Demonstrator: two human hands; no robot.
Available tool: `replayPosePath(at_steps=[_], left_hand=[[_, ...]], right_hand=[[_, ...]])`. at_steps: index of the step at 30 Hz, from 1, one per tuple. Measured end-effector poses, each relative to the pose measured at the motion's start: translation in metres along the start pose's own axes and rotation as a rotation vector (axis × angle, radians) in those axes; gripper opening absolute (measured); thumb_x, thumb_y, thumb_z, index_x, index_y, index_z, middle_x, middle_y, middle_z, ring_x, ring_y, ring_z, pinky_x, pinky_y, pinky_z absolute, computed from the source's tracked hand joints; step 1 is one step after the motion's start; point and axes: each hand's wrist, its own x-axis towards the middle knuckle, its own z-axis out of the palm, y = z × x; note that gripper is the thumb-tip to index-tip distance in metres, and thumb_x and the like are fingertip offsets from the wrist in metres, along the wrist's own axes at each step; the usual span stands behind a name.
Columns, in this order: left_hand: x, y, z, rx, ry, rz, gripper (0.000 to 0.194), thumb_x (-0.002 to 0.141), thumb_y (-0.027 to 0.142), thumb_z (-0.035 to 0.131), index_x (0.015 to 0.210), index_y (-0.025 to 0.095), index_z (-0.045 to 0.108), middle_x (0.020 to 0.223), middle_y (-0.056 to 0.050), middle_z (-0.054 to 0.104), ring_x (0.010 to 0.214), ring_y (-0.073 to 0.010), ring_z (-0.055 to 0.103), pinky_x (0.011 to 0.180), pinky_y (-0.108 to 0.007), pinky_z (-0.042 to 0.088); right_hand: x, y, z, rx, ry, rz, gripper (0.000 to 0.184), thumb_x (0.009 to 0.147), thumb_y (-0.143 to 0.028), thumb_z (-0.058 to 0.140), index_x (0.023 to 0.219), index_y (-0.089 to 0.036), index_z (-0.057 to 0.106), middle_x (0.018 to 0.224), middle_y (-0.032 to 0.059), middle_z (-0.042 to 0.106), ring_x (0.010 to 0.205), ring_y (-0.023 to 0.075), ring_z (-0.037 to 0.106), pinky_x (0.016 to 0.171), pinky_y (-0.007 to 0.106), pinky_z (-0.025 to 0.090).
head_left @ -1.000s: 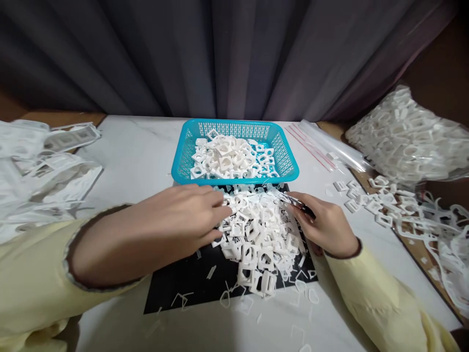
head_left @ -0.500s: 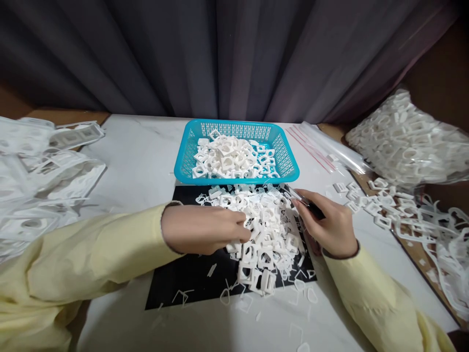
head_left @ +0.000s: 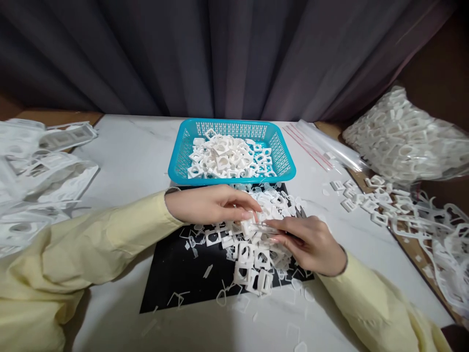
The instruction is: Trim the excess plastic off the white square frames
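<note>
My left hand (head_left: 216, 204) pinches a small white plastic frame (head_left: 256, 226) lifted just above the heap of white plastic pieces (head_left: 252, 249) on the black mat (head_left: 176, 278). My right hand (head_left: 311, 242) meets it from the right, fingers closed on the same frame, with a thin dark metal tool (head_left: 299, 213) showing behind its fingers. Both sleeves are pale yellow. Beyond the heap stands a turquoise basket (head_left: 181, 156) holding several white frames.
Clear plastic bags full of white parts lie at the far right (head_left: 403, 137) and the far left (head_left: 32, 166). Loose white frames and offcuts (head_left: 399, 210) spread along the right side. Empty zip bags (head_left: 326, 146) lie beside the basket. A dark curtain hangs behind the white table (head_left: 135, 151).
My left hand has lifted one frame out of the heap and moved right. My right hand has come left and forward to meet it, closing on the same frame.
</note>
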Motion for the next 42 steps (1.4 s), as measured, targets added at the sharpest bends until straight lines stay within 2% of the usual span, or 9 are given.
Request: replayPosePath(at_steps=[6,13,21,28,33,35,37,39,42], left_hand=[[0.003,0.0,0.008,-0.028,-0.023,0.025,0.031,0.089,0.022,0.047,0.118,0.018,0.057,0.08,0.0,0.064,0.058,-0.0069,0.049,0.053,-0.016,0.036],[0.01,-0.007,0.016,-0.245,0.016,0.036,0.029,0.088,0.025,0.049,0.115,0.019,0.058,0.102,-0.006,0.067,0.076,-0.0111,0.057,0.065,-0.021,0.044],[0.017,-0.016,0.023,-0.295,0.134,-0.002,0.032,0.08,0.03,0.061,0.109,0.018,0.065,0.1,-0.006,0.068,0.074,-0.0114,0.057,0.068,-0.023,0.046],[0.017,-0.015,0.025,-0.346,0.21,-0.009,0.035,0.085,0.034,0.055,0.114,0.017,0.062,0.091,-0.005,0.069,0.068,-0.011,0.057,0.067,-0.024,0.047],[0.016,-0.016,0.025,-0.464,0.143,0.067,0.032,0.088,0.03,0.051,0.115,0.015,0.06,0.098,-0.008,0.068,0.085,-0.0152,0.061,0.077,-0.029,0.047],[0.016,-0.016,0.027,-0.527,0.12,0.106,0.031,0.09,0.029,0.049,0.116,0.015,0.057,0.098,-0.009,0.068,0.09,-0.0164,0.061,0.08,-0.03,0.047],[0.017,-0.016,0.029,-0.597,0.122,0.134,0.031,0.09,0.029,0.049,0.116,0.015,0.055,0.1,-0.011,0.067,0.096,-0.018,0.061,0.083,-0.032,0.047],[0.017,-0.018,0.03,-0.661,0.139,0.136,0.032,0.087,0.029,0.054,0.117,0.016,0.053,0.104,-0.011,0.066,0.099,-0.0202,0.062,0.086,-0.035,0.047],[0.017,-0.021,0.031,-0.683,0.16,0.112,0.037,0.081,0.029,0.063,0.115,0.017,0.054,0.106,-0.012,0.066,0.097,-0.022,0.064,0.086,-0.036,0.048]], right_hand=[[-0.001,-0.002,0.001,-0.016,-0.076,0.045,0.016,0.088,-0.026,0.049,0.086,-0.015,0.06,0.058,-0.0011,0.062,0.044,0.009,0.053,0.045,0.021,0.034],[-0.001,-0.005,0.002,-0.065,-0.084,0.05,0.018,0.089,-0.024,0.045,0.08,-0.016,0.058,0.056,-0.001,0.06,0.044,0.0087,0.051,0.046,0.022,0.031],[-0.001,-0.004,-0.002,-0.21,0.037,0.112,0.015,0.087,-0.021,0.048,0.078,-0.015,0.059,0.051,-0.0031,0.055,0.039,0.008,0.044,0.044,0.021,0.029],[-0.004,0.004,-0.005,-0.38,0.164,0.179,0.013,0.085,-0.022,0.05,0.077,-0.016,0.059,0.052,-0.0021,0.058,0.04,0.0087,0.048,0.045,0.021,0.031],[-0.006,0.017,-0.021,-0.487,0.318,0.287,0.016,0.085,-0.027,0.053,0.075,-0.016,0.06,0.052,-0.0004,0.059,0.038,0.0089,0.045,0.044,0.022,0.03],[-0.006,0.018,-0.028,-0.465,0.3,0.309,0.016,0.084,-0.027,0.055,0.075,-0.016,0.061,0.05,-0.0009,0.058,0.036,0.0084,0.044,0.043,0.022,0.03],[-0.004,0.015,-0.033,-0.396,0.217,0.3,0.015,0.083,-0.028,0.056,0.074,-0.017,0.061,0.047,-0.0022,0.057,0.034,0.0081,0.043,0.042,0.021,0.032],[-0.002,0.009,-0.035,-0.308,0.135,0.279,0.018,0.084,-0.03,0.055,0.073,-0.017,0.06,0.046,-0.003,0.056,0.035,0.008,0.044,0.042,0.02,0.034],[0.0,-0.001,-0.033,-0.191,0.051,0.259,0.018,0.085,-0.031,0.054,0.075,-0.017,0.06,0.054,-0.0011,0.062,0.041,0.0081,0.05,0.046,0.018,0.038]])
